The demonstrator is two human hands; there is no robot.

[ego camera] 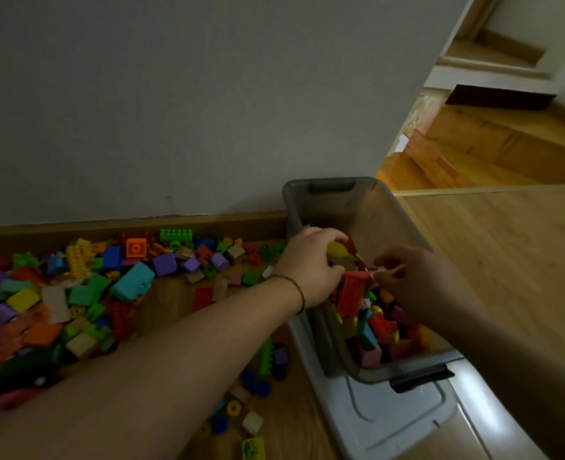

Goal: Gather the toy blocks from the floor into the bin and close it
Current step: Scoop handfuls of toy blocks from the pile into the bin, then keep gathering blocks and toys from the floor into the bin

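Note:
A grey see-through bin stands on the wooden floor against the wall, partly filled with coloured blocks. My left hand is over the bin's left rim, curled around a yellow block and other pieces. My right hand hovers over the bin's middle, fingers pinched on a small pale piece. A red block sits tilted between the two hands, and I cannot tell whether either hand touches it. A big pile of loose blocks covers the floor to the left.
The bin's pale lid lies flat on the floor under and in front of the bin. More stray blocks lie beneath my left forearm. The wall and baseboard run behind. Wooden stairs rise at the upper right.

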